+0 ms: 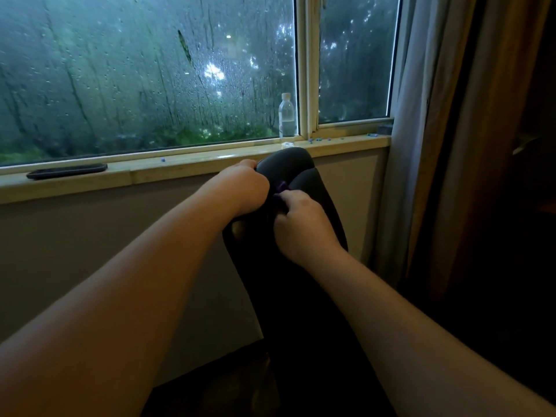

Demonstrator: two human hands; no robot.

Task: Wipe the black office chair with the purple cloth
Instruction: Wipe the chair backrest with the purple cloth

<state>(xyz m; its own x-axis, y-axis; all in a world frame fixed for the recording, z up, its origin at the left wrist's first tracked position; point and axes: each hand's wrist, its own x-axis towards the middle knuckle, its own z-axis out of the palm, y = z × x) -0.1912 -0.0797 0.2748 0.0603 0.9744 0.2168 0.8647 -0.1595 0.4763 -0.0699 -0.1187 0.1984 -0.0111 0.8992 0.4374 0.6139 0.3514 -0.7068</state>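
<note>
A rain-streaked glass window [135, 70] spans the view above a pale wooden sill [180, 167]. Before it stands the black padded office chair [301, 168], its top edge curled round by the left grip [245, 188]; the right grip [301, 227] pinches the crumpled purple cloth [282, 187] against the chair's back

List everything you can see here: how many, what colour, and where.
black office chair: one, black, centre, in front of the window sill
purple cloth: one, purple, bunched on the chair's back between the hands
bottle: one, clear with a white cap, upright on the sill
flat tray-like object: one, black, left end of the sill
small bits: several, blue, scattered on the sill
window: one, rain-streaked, pale frame
curtain: one, greyish, right
left hand: one, grips the chair's top
right hand: one, holds the cloth
</note>
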